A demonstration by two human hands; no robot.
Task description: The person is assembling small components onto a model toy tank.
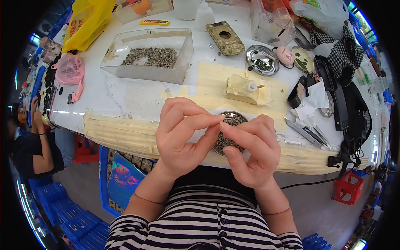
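While the left hand (183, 133) and right hand (252, 152) meet fingertip to fingertip above the bench (104, 91) edge, each pinches shut at the contact point; whatever sits between the tips is too small to tell. Directly beneath and behind them lies a round metal dish (231, 121) of small grey pieces, partly covered by both hands.

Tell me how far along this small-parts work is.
Done: a smaller metal dish up the table holds a few dark pieces, possibly finished ones. In hand: the left hand and right hand meet fingertip to fingertip over a round dish of tiny grey parts; any part pinched there is too small to see. Left: that dish looks full, and the clear tray holds many more.
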